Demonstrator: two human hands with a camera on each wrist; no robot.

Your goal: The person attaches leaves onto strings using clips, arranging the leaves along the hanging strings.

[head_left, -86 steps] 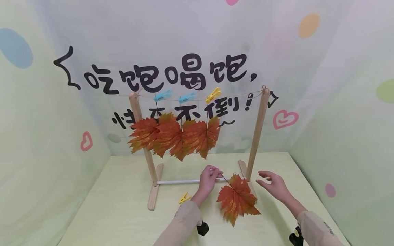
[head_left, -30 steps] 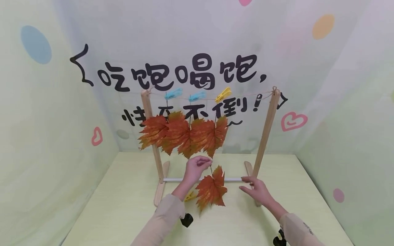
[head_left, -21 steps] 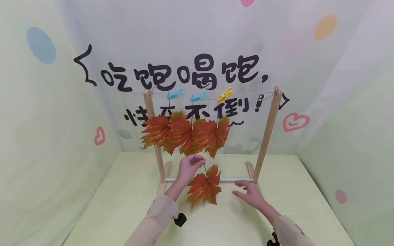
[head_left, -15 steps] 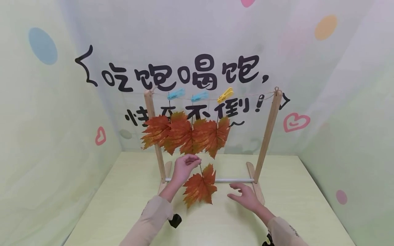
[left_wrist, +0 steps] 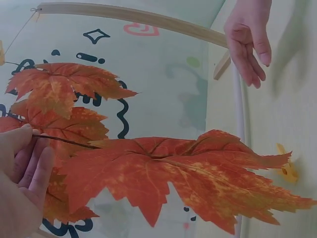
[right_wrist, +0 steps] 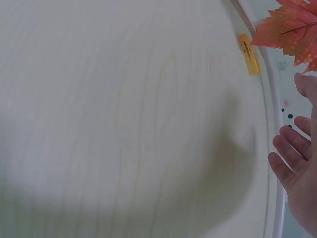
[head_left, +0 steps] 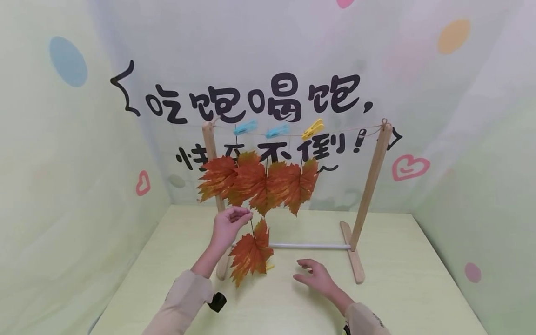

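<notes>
My left hand (head_left: 229,228) pinches the stem of an orange-red artificial maple leaf (head_left: 252,253), which hangs below the fingertips in front of the rack's left side. In the left wrist view the dark stem runs from between thumb and fingers to the leaf (left_wrist: 163,168). My right hand (head_left: 317,278) hovers over the table with fingers relaxed and spread, holding nothing. Between the hands, mostly behind the held leaf, a yellow clothespin (right_wrist: 249,54) lies on the table. Several similar leaves (head_left: 299,184) hang from the string above, under two blue clothespins (head_left: 245,127) and a yellow clothespin (head_left: 313,129).
The wooden rack has a right post (head_left: 371,186) on a flat foot (head_left: 352,253), and a white crossbar (head_left: 310,246) low down. Its string (head_left: 347,129) spans the posts. Printed fabric walls (head_left: 481,139) enclose the pale table (head_left: 402,279).
The left hand has carried the leaf leftward, and it now hangs down in front of the yellow clothespin. The right hand has moved left and lower, from beside the right post toward the table's middle.
</notes>
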